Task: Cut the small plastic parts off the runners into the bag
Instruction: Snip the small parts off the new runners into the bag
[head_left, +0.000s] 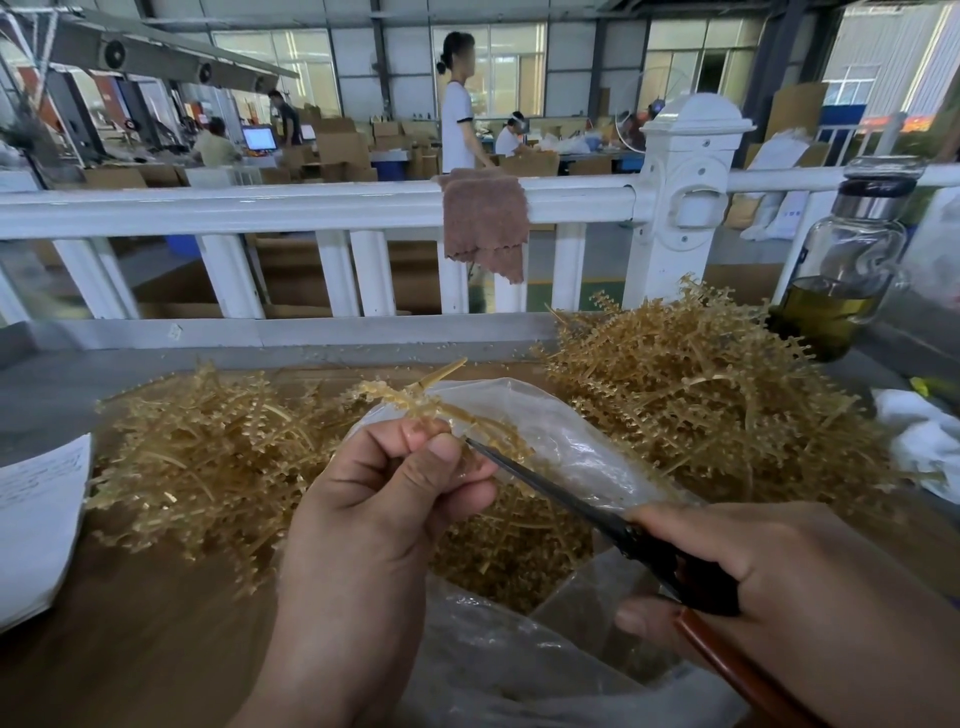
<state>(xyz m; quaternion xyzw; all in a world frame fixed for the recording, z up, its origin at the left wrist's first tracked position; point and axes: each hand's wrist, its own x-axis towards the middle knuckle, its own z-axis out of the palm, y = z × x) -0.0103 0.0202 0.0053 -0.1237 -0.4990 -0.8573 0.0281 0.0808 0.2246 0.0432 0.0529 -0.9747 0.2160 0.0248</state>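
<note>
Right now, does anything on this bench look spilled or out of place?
Yes: tiny tan bits lie scattered on the grey ledge behind the runner piles, outside the bag. A brown cloth hangs over the white railing.

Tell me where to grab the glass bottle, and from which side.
Take the glass bottle by its clear body just under the steel collar, coming from its right. It stands upright, the pile of runners crowds its left, and what looks like a handle sits on the right.
</note>
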